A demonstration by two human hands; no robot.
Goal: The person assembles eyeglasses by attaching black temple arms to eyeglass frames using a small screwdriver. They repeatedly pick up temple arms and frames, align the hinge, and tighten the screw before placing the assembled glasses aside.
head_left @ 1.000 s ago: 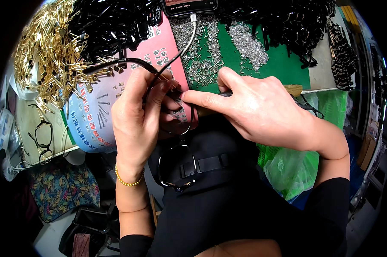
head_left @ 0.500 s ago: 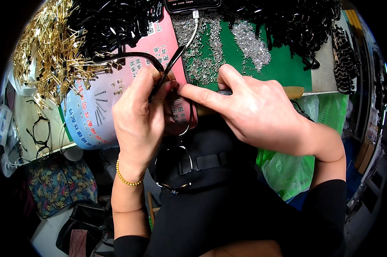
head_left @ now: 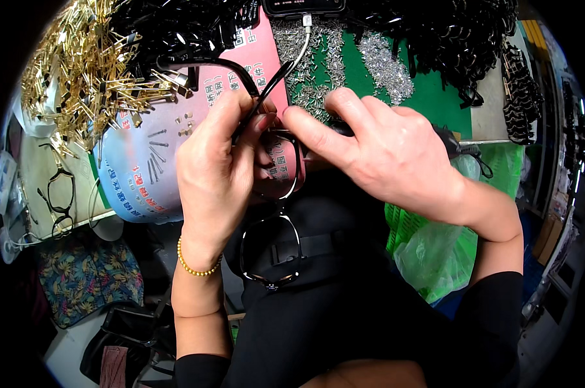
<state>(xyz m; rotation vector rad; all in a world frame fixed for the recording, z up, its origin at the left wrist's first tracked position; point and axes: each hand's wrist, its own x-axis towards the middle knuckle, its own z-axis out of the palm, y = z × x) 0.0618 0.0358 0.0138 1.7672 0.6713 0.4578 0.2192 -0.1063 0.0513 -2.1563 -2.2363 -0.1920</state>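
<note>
Over cluttered workbench (head_left: pixel 435 97): left hand (head_left: pixel 215 168) gripping glasses frame (head_left: pixel 273 194) hanging lengthwise toward lap, right hand (head_left: pixel 383 155) pinching its upper hinge.

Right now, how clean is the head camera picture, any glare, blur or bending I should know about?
Head view: strong fisheye bending, with black corners beyond the round rim; even bright light, no hard shadows; small glints on the gold metal parts and silver screws; the left hand, right hand and black eyeglass frame are sharp, while things near the rim look squeezed and soft.
</note>
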